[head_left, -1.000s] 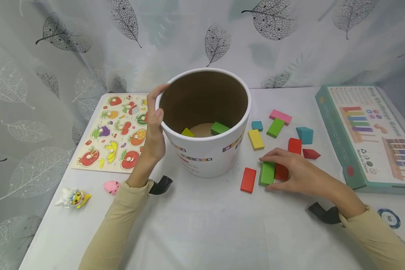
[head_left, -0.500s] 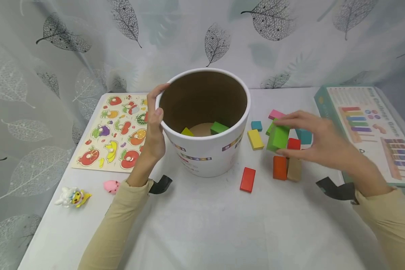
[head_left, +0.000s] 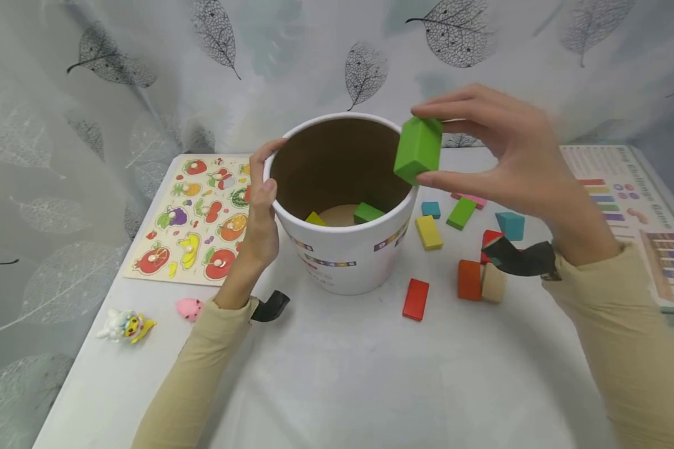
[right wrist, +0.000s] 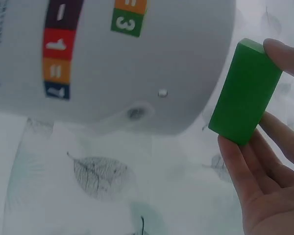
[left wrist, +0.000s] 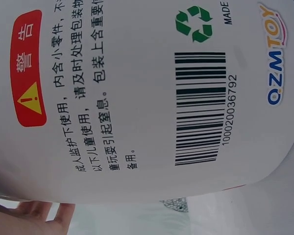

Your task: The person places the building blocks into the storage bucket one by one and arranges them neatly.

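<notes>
A white bucket (head_left: 342,259) with printed labels stands mid-table; a yellow block (head_left: 315,219) and a green block (head_left: 367,212) lie inside on its floor. My left hand (head_left: 261,218) grips the bucket's left rim, thumb outside. In the left wrist view its fingers touch the bucket's edge beside a printed barcode. My right hand (head_left: 500,149) pinches a green rectangular block (head_left: 418,148) between thumb and fingers, raised at the bucket's right rim. The right wrist view shows that block tilted, held at its ends, next to the bucket's outer wall.
Right of the bucket lie loose blocks: yellow (head_left: 429,232), green (head_left: 461,212), red (head_left: 415,299), orange-red (head_left: 469,280), plain wood (head_left: 493,283) and teal (head_left: 510,225). A game box (head_left: 634,206) is at right. A fruit puzzle board (head_left: 188,221) and small toy figures (head_left: 125,326) are left.
My right hand has picked the green block off the table and carried it up and left to the bucket's rim. The left hand keeps its grip on the bucket.
</notes>
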`<action>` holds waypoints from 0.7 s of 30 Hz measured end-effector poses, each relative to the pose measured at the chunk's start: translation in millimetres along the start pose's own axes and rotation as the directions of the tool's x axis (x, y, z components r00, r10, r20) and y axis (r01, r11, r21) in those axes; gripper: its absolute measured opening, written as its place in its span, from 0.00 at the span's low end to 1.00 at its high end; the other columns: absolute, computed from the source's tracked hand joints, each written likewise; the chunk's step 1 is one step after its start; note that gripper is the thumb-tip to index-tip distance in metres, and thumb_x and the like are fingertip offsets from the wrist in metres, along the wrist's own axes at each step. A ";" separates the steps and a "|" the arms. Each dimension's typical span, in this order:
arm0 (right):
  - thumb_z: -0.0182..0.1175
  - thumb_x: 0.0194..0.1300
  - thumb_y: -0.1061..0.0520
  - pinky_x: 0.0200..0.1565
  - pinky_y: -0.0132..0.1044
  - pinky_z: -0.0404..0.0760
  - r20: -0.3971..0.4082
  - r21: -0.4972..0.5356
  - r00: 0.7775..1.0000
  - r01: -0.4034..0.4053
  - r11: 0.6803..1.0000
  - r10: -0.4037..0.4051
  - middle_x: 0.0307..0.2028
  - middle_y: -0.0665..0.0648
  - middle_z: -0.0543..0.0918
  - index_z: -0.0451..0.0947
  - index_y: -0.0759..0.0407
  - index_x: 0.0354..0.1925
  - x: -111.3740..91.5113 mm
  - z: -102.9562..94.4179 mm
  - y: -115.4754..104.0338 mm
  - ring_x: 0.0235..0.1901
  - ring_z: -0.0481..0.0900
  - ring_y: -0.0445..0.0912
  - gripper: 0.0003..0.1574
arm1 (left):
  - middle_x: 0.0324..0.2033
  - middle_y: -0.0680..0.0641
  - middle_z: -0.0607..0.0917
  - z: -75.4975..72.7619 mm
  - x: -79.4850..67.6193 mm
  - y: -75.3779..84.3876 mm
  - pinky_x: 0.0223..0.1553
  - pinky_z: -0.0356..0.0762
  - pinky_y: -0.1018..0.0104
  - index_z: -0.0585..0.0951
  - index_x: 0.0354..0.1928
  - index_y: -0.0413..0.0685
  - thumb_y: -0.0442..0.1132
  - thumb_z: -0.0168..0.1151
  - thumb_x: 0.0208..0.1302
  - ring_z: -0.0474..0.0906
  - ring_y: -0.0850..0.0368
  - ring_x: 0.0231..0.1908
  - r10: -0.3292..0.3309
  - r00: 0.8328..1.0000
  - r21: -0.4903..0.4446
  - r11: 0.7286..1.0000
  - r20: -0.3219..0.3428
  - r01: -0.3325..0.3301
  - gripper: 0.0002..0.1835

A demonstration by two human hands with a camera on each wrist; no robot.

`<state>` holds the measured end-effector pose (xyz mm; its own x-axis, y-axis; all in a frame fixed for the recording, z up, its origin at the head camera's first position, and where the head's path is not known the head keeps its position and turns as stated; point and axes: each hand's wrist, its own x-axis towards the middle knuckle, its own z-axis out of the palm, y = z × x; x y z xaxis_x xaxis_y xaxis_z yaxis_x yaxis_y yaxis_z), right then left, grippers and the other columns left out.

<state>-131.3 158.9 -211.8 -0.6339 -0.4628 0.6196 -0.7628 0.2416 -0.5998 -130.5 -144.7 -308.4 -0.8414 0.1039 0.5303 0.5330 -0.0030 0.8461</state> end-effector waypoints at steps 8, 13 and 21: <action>0.74 0.36 0.78 0.59 0.32 0.76 0.085 0.082 0.996 0.023 0.996 -0.030 0.53 0.56 0.81 0.77 0.70 0.56 18.5 19.3 0.8 0.54 0.77 0.49 0.43 | 0.66 0.47 0.66 1.2 1.2 -0.9 0.64 0.63 0.52 0.59 0.70 0.51 0.64 0.42 0.62 0.64 0.47 0.64 0.007 1.000 -0.007 1.000 0.005 -0.007 0.39; 0.74 0.37 0.77 0.58 0.33 0.76 0.137 0.082 0.990 0.025 0.996 -0.036 0.51 0.58 0.82 0.78 0.69 0.54 17.8 23.2 0.7 0.52 0.80 0.48 0.41 | 0.66 0.47 0.66 0.5 0.8 -0.6 0.64 0.62 0.49 0.59 0.70 0.51 0.65 0.42 0.61 0.64 0.47 0.65 0.003 1.000 0.001 1.000 0.001 -0.003 0.39; 0.76 0.38 0.74 0.55 0.29 0.78 0.166 -0.006 0.984 0.073 0.997 -0.071 0.50 0.58 0.83 0.79 0.68 0.52 15.5 19.0 -11.2 0.49 0.82 0.42 0.38 | 0.66 0.47 0.66 0.0 0.8 -1.6 0.64 0.63 0.51 0.58 0.70 0.51 0.65 0.42 0.62 0.63 0.47 0.65 0.010 1.000 0.013 1.000 0.000 -0.010 0.39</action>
<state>-130.2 132.8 -205.1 -0.5482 -0.6140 0.5679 -0.8076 0.2121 -0.5502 -132.1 -144.6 -309.4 -0.8362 0.1041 0.5384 0.5421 0.0089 0.8402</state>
